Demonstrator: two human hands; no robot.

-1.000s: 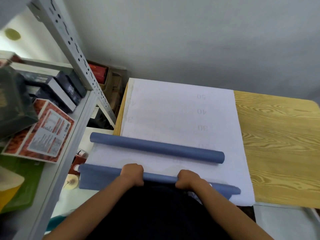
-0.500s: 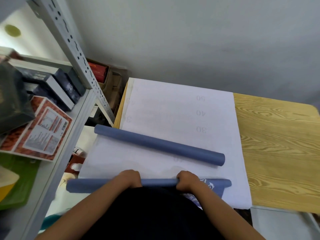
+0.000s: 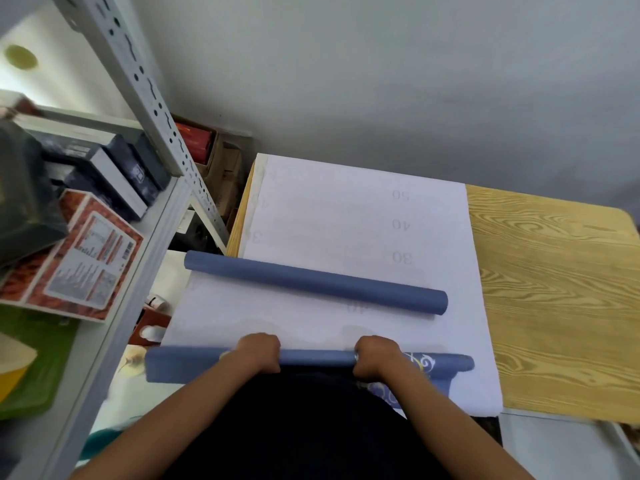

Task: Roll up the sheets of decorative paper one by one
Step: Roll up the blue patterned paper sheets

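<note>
Progress check, taking the big white sheet with printed numbers (image 3: 346,216) on the yellow wood-grain table (image 3: 554,289) as the landmark. One blue paper roll (image 3: 315,282) is already finished and parked across the sheet's middle, left end poking past its left edge. A second blue decorative paper with white swirl print (image 3: 311,357) is being rolled along the sheet's near edge, so that one looks partly done; a flap is still loose at its left end and printed paper trails off near its right. How many sheets are left can't be told. The left hand (image 3: 258,351) is curled over the tube left of centre, the right hand (image 3: 375,353) clenched on it right of centre, roll sticking out past both.
</note>
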